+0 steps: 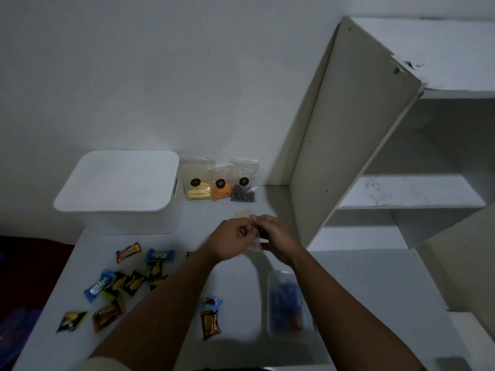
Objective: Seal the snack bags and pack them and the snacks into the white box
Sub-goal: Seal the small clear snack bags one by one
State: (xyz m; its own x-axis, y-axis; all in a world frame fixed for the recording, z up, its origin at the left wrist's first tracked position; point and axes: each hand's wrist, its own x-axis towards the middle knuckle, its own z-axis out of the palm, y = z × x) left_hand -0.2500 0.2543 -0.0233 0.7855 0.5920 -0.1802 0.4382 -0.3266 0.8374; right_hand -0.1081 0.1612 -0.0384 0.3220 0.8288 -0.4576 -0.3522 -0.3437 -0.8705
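Both my hands meet over the middle of the white table. My left hand and my right hand pinch the top of a clear snack bag between them; most of that bag is hidden by my fingers. The white box stands at the back left with its lid on. Three clear snack bags lean on the wall beside it: one with yellow pieces, one with orange pieces, one with dark pieces. Several wrapped snacks lie scattered at the front left.
A clear plastic tray with blue pieces lies at the front right. Two wrapped snacks lie between my forearms. A small pale card lies behind my hands. A white shelf unit rises on the right.
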